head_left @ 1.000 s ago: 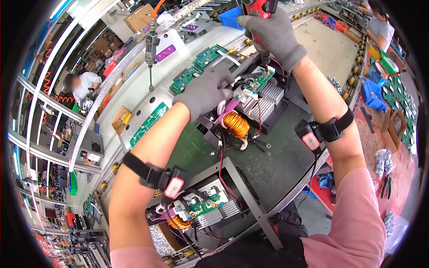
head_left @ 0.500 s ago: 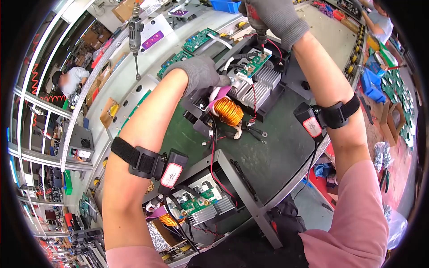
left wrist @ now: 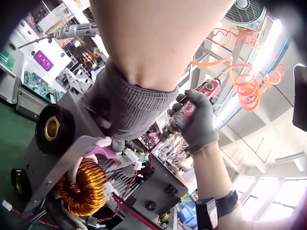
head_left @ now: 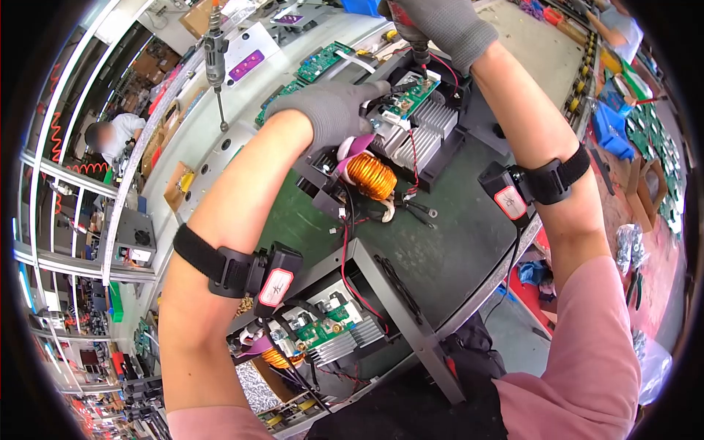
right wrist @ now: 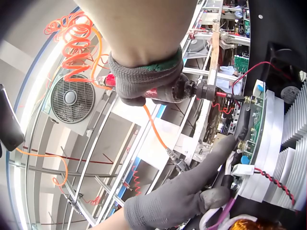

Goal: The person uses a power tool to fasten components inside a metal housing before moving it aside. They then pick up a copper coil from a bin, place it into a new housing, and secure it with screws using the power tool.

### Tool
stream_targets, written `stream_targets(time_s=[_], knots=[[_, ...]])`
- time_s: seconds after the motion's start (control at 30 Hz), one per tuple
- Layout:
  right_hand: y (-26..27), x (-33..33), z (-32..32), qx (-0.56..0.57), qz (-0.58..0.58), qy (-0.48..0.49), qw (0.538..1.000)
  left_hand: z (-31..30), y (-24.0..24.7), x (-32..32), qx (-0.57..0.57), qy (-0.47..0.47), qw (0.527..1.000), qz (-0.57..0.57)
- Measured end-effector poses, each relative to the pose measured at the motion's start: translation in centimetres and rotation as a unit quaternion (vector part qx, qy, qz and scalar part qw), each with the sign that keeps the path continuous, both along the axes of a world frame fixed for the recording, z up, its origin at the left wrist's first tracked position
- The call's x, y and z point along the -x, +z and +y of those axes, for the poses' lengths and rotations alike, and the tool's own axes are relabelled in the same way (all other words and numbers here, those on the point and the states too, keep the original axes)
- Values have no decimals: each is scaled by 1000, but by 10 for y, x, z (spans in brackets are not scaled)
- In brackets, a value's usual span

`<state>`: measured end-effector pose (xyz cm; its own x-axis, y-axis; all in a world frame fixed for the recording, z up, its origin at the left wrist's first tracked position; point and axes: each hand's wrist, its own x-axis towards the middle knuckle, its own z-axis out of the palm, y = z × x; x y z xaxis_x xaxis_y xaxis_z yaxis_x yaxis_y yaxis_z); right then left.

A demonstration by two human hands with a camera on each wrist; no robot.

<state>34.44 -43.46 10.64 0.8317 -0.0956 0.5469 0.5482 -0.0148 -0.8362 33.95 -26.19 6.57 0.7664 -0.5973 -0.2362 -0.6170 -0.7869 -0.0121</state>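
My gloved right hand [head_left: 451, 29] grips a red power screwdriver [right wrist: 180, 89], its bit down at the far end of a green circuit board [head_left: 419, 97]. In the right wrist view the bit meets a terminal beside a thin red wire [right wrist: 261, 63]. My gloved left hand [head_left: 326, 111] reaches across from the left. Its straight index finger [right wrist: 218, 155] lies against a black-sleeved cable [right wrist: 246, 123] along the board's edge, thumb lower down. Below the board are silver heat sinks [head_left: 434, 132] and a copper-wound coil [head_left: 372, 176], all in a dark metal case [head_left: 490, 126].
A second unit [head_left: 337, 323] sits in a grey frame [head_left: 400, 315] close to my body. Another driver [head_left: 215, 62] hangs at left, near more green boards [head_left: 321, 62]. Blue bins [head_left: 612, 134] stand at right. Loose leads [head_left: 422, 213] lie on the green mat [head_left: 462, 213].
My left index finger drew back, then stretched out again toward the cable and board. The screwdriver stays at the same end of the board. The head view has shifted slightly.
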Motion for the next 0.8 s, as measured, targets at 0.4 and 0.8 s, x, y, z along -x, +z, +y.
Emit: stream_targets(time_s=[0.4, 0.8], knots=[[-8, -8, -11, -8, 13, -12, 1000, -4, 7, -6, -47, -29, 998, 10], [30, 91, -38, -12, -164, -96, 982, 11, 4, 21, 107, 82, 991, -16]])
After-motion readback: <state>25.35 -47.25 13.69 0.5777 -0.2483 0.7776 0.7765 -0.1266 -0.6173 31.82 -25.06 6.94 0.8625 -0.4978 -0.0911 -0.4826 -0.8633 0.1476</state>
